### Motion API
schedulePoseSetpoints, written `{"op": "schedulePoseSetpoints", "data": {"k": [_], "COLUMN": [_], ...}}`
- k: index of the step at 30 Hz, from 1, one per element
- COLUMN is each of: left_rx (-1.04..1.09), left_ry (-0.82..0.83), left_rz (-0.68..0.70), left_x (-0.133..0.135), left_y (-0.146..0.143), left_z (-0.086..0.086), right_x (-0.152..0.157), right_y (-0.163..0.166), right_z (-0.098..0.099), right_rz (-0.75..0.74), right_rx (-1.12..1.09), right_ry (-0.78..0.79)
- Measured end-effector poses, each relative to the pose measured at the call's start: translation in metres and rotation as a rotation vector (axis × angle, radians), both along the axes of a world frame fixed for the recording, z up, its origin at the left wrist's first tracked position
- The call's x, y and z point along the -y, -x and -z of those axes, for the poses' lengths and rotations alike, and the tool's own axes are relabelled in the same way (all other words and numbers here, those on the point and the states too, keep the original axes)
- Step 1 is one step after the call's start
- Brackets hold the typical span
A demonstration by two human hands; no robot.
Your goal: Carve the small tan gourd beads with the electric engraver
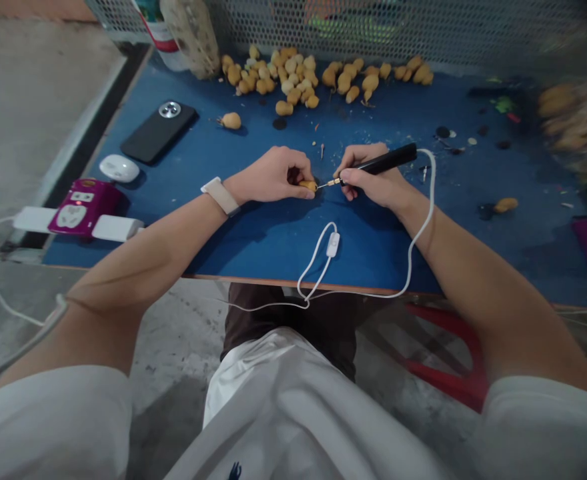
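Pinched between thumb and fingers of my left hand (278, 175) is a small tan bottle gourd (307, 185), partly covered by those fingers. My right hand (376, 183) grips a black pen-shaped electric hot tool (386, 161) the way one holds a pencil. Its thin metal tip points left and reaches the gourd's end; whether it touches or goes in, I cannot tell. A white cord (432, 193) runs from the tool's back end down past my right forearm. An inline switch (333, 245) lies on the blue table (253, 233) in front of my hands.
Several small gourds (293, 77) line the mesh panel (423, 43). One gourd (231, 121) lies near a black phone (159, 132). Leftward are a white case (119, 169) and a purple power strip (86, 207) with plugs. Another gourd (505, 205) and a bag (581, 120) are at right.
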State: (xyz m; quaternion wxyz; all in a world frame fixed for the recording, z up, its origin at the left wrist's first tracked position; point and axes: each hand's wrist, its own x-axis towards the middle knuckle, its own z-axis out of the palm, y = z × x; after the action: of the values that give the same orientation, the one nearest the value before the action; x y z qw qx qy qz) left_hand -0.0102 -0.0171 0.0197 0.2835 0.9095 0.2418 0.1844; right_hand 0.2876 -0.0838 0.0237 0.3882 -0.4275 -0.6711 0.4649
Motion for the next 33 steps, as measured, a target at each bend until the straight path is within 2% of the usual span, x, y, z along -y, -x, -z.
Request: {"op": "schedulePoseSetpoints", "data": {"k": [12, 33], "left_rx": [0.032, 0.045], "left_ry": [0.000, 0.024], "left_rz": [-0.007, 0.003], "left_x": [-0.0009, 0.0007], "left_y": [-0.0017, -0.0020], "left_z": [0.0023, 0.0009], "right_x": [0.0033, 0.0019], "right_y": [0.0004, -0.0003], "right_z": [-0.0041, -0.0010], "right_rz": [0.038, 0.011], "right_rx": [0.023, 0.046], "right_ry": [0.064, 0.005]}}
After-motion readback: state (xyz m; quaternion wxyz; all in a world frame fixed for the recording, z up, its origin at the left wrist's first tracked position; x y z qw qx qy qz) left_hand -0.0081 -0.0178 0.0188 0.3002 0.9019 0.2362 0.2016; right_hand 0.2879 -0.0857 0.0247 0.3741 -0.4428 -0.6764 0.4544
